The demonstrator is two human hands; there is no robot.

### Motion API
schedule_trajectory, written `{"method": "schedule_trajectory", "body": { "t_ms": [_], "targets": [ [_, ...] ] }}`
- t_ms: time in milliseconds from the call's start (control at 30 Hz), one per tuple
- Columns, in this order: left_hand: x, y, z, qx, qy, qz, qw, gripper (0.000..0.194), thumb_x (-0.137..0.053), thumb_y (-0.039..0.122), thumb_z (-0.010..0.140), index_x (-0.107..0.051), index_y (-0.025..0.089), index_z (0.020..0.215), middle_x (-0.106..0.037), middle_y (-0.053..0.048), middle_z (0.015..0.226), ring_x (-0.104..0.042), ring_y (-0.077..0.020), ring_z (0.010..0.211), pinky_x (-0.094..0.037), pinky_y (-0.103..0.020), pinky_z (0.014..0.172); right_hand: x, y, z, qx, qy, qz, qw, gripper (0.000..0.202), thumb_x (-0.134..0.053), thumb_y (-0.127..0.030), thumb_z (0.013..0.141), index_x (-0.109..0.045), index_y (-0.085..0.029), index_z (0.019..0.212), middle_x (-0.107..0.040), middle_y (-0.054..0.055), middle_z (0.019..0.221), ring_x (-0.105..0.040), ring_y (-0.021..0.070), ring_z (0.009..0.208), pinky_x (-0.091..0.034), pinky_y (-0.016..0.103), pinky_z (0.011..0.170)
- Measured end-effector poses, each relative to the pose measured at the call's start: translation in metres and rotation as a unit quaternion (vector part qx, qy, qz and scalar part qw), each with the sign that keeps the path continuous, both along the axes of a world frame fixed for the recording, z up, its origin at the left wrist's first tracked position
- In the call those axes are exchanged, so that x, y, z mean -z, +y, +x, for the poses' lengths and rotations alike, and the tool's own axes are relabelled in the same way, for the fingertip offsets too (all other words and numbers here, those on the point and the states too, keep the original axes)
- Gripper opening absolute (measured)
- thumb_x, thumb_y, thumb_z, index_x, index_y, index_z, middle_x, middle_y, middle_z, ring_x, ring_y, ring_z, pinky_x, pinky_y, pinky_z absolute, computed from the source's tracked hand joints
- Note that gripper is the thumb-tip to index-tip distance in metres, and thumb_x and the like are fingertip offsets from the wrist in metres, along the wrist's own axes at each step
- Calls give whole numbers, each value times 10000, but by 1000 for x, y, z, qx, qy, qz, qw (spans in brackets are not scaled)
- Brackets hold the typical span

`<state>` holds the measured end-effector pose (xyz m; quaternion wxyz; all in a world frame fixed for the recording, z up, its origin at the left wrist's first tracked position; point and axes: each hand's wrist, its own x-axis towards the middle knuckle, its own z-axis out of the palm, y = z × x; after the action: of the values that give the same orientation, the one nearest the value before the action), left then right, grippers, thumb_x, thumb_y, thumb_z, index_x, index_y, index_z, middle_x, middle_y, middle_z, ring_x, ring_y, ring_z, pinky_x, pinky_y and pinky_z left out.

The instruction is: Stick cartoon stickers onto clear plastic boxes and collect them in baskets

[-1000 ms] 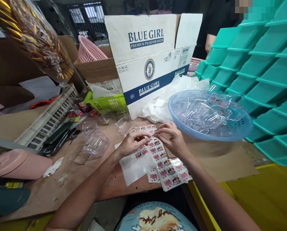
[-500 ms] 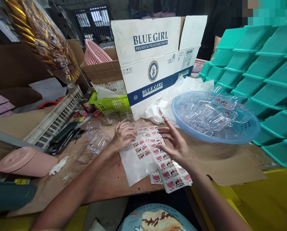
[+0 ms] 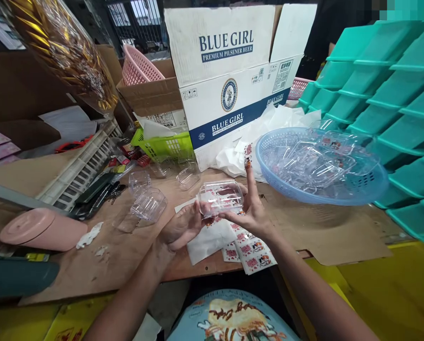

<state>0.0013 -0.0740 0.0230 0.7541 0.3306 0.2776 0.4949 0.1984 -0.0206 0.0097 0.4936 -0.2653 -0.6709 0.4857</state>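
A clear plastic box (image 3: 222, 195) is held up over the sticker sheets, between both hands. My left hand (image 3: 183, 225) grips its left end with the thumb and fingers. On the other side, my right hand (image 3: 256, 213) has its thumb and lower fingers at the box's right end. Its index finger points up, with a small cat sticker (image 3: 248, 155) on the fingertip. Below the box, printed sticker sheets (image 3: 256, 251) with cats and pink lettering lie beside a white backing sheet (image 3: 207, 248), partly hidden by the hands.
A blue basket (image 3: 286, 184) of clear boxes stands at the right, before stacked teal bins (image 3: 382, 94). More clear boxes (image 3: 148, 203) lie left of my hands. Behind are a beer carton (image 3: 212, 71) and a green basket (image 3: 165, 147). A pink container (image 3: 43, 229) is at the left.
My left hand has brought a clear box back from the far side of the sheets. My right hand has met it, index finger now upright with the sticker. The view has shifted slightly.
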Motion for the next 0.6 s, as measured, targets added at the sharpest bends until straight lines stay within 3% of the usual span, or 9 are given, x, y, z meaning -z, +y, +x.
{"method": "schedule_trajectory", "body": {
  "t_ms": [67,133,200,300,367,467,600],
  "targets": [
    [2,-4,15,-50,3,41,998,379,-802,463,729,-740,197,991,-723,-64,1058,-620,-236,1123,-400,-393,1070,1,-2,-6,-1,10,-52,999,1311,-782,-506,748,252,-303,1529,-579,120,1166,-639,280,1009,-566,476,862],
    [5,-7,30,-113,10,52,992,319,-832,370,716,-756,198,973,-740,-72,1086,-624,-254,1157,-410,-401,1069,3,-3,-10,-2,-9,-86,996,1306,-781,-516,740,229,-296,1538,-588,109,1117,-643,269,943,-570,470,818],
    [8,-8,40,-167,5,36,985,188,-779,319,782,-767,190,918,-758,-76,1053,-665,-252,1102,-453,-409,1032,4,-5,-7,25,-49,-83,995,1289,-820,-498,697,101,-292,1574,-578,112,1134,-612,277,993,-546,470,851],
    [9,-9,40,-176,-6,18,984,200,-698,288,854,-757,179,1012,-754,-91,1092,-684,-249,1083,-484,-421,1019,-1,-15,11,42,-43,-88,994,1105,-815,-449,727,-124,-314,1579,-572,84,1093,-572,244,990,-522,426,863],
    [9,-10,36,-160,2,15,987,221,-696,242,853,-746,174,1057,-738,-96,1149,-661,-244,1140,-470,-403,1049,-7,-27,27,-52,22,-156,986,925,-719,-461,833,-174,-319,1567,-587,47,950,-572,190,819,-538,393,777],
    [12,-12,34,-142,6,12,990,256,-722,193,823,-739,186,1079,-730,-88,1172,-644,-241,1175,-453,-405,1076,-11,-48,44,-220,113,-278,928,868,-656,-531,869,-180,-306,1561,-578,3,794,-520,132,599,-558,369,629],
    [17,-16,41,-152,5,-12,988,220,-772,173,771,-762,201,989,-764,-53,1061,-695,-222,1058,-480,-420,1047,-3,-68,44,-298,181,-362,864,898,-700,-545,830,-207,-324,1547,-568,-29,751,-463,75,488,-571,344,539]
  ]
}}
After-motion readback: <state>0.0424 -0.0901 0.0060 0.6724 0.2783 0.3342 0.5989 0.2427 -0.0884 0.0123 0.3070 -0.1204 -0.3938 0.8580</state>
